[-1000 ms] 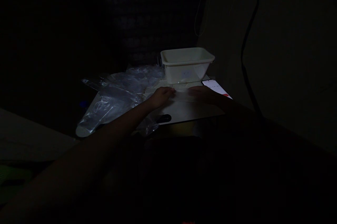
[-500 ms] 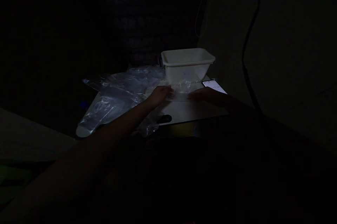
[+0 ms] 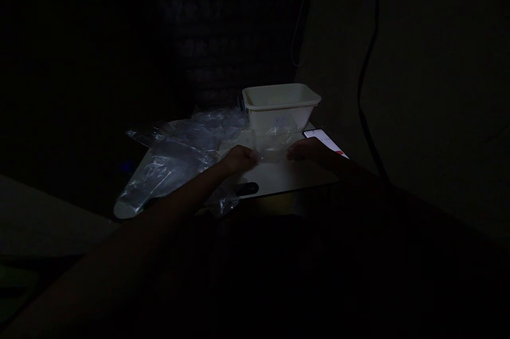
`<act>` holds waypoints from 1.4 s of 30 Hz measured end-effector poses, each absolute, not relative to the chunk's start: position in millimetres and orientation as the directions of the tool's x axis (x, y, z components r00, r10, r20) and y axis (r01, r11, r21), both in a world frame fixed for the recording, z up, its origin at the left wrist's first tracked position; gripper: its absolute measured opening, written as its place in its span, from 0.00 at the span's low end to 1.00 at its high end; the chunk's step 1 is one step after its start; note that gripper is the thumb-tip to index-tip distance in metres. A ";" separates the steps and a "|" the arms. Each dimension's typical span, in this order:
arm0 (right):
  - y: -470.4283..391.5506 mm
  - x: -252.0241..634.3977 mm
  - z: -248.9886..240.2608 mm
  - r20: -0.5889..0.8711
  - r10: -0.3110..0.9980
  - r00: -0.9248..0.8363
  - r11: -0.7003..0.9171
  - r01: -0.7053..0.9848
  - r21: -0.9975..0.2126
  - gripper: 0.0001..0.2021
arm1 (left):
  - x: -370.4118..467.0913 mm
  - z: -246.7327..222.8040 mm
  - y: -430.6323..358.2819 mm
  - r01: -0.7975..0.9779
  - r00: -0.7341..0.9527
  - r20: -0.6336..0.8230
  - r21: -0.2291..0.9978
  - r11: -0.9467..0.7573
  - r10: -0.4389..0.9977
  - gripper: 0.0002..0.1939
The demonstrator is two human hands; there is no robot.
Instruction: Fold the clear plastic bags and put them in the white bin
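Observation:
Between my two hands a clear plastic bag [image 3: 273, 147] is stretched above the table, just in front of the white tub. My left hand [image 3: 239, 159] pinches its left side, fingers closed. On the other side my right hand [image 3: 306, 150] has its fingers curled at the bag's right edge. The bag is blurred and dim, so its outline and any contents cannot be made out. To the left, a heap of clear plastic bags [image 3: 171, 155] spreads over the table, partly behind my left forearm.
A white tub [image 3: 282, 116] stands at the table's back. A lit phone [image 3: 324, 140] lies at the right, partly covered by my right hand. The white table [image 3: 274, 182] has a dark oval slot [image 3: 247, 188] at its front edge. A dark cable [image 3: 362, 84] hangs at the right.
The view has shifted slightly, so the table and tub sit lower. Both hands keep hold of the plastic bag and are slightly farther apart.

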State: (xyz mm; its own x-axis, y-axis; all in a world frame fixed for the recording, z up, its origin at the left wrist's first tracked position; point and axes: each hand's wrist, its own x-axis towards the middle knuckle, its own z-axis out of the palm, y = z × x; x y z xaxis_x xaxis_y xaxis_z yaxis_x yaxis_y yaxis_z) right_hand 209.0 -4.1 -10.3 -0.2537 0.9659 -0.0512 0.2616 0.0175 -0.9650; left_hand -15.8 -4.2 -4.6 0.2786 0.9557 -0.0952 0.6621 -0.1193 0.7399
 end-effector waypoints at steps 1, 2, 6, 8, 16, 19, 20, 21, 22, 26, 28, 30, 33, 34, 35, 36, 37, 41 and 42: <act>-2.4 208.0 -11.6 -0.045 0.970 -0.240 0.021 0.265 -0.964 0.10 | -15.8 -5.6 -2.8 0.666 0.266 -0.089 0.737 -0.116 0.960 0.04; -0.5 207.1 -13.1 -0.037 0.973 -0.228 0.029 0.278 -0.960 0.11 | -15.4 -6.5 -1.3 0.669 0.253 -0.086 0.735 -0.110 0.964 0.04; 7.2 205.2 -19.9 0.009 0.982 -0.188 0.083 0.390 -0.917 0.11 | -11.2 -9.1 5.3 0.705 0.179 -0.093 0.707 -0.062 0.980 0.03; 7.9 204.6 -21.6 0.012 0.981 -0.196 0.092 0.403 -0.910 0.12 | -8.9 -9.7 6.4 0.727 0.144 -0.105 0.686 -0.033 0.984 0.03; -3.2 202.4 -15.9 -0.031 0.978 -0.207 0.066 0.444 -0.894 0.12 | -8.7 -5.9 -2.0 0.685 0.196 -0.185 0.728 0.001 0.963 0.12; -2.0 202.2 -16.6 -0.059 0.979 -0.197 0.027 0.409 -0.912 0.13 | -10.3 -4.0 -3.6 0.669 0.227 -0.214 0.743 0.007 0.950 0.13; -1.1 202.1 -17.1 -0.067 0.979 -0.190 0.018 0.413 -0.911 0.13 | -10.5 -3.3 -4.2 0.660 0.237 -0.225 0.751 0.013 0.945 0.12; -0.1 201.9 -17.5 -0.069 0.980 -0.188 0.018 0.423 -0.906 0.13 | -10.6 -2.6 -4.9 0.652 0.239 -0.235 0.758 0.023 0.942 0.11; 0.7 201.8 -17.9 -0.065 0.981 -0.185 0.023 0.438 -0.899 0.13 | -10.5 -2.0 -5.7 0.644 0.237 -0.240 0.764 0.033 0.941 0.11; 0.7 202.2 -17.2 -0.022 0.983 -0.181 0.071 0.490 -0.869 0.12 | -9.1 -1.5 -8.0 0.650 0.220 -0.235 0.759 0.037 0.947 0.12; -1.3 202.7 -14.7 -0.021 0.986 -0.165 0.067 0.508 -0.858 0.12 | -8.5 -2.8 -7.9 0.654 0.212 -0.231 0.755 0.038 0.949 0.13; -3.3 203.2 -11.3 -0.029 0.988 -0.154 0.056 0.517 -0.854 0.12 | -8.2 -4.5 -7.0 0.647 0.203 -0.233 0.761 0.048 0.951 0.12; -4.7 203.6 -6.5 -0.014 0.988 -0.156 0.078 0.569 -0.818 0.12 | -8.5 -7.0 -5.1 0.629 0.209 -0.245 0.775 0.062 0.947 0.11; -4.6 203.5 -5.5 -0.002 0.988 -0.155 0.092 0.596 -0.797 0.12 | -8.8 -7.7 -4.6 0.625 0.213 -0.247 0.778 0.063 0.945 0.11; -4.4 203.2 -4.9 0.009 0.988 -0.152 0.103 0.623 -0.776 0.12 | -9.1 -8.3 -4.1 0.623 0.220 -0.248 0.780 0.060 0.944 0.11; -4.1 202.7 -4.8 0.018 0.988 -0.152 0.113 0.643 -0.758 0.12 | -9.5 -8.7 -3.6 0.623 0.228 -0.249 0.780 0.055 0.941 0.12; -3.7 202.2 -5.1 0.024 0.987 -0.156 0.121 0.652 -0.748 0.12 | -9.8 -9.0 -3.3 0.623 0.233 -0.253 0.781 0.056 0.939 0.12; -1.0 201.3 -12.4 0.002 0.987 -0.160 0.099 0.599 -0.795 0.12 | -9.7 -7.7 -3.6 0.588 0.202 -0.308 0.797 0.137 0.930 0.09; 0.3 201.6 -15.4 -0.004 0.988 -0.156 0.088 0.580 -0.809 0.11 | -9.3 -6.7 -4.1 0.579 0.193 -0.320 0.800 0.156 0.928 0.08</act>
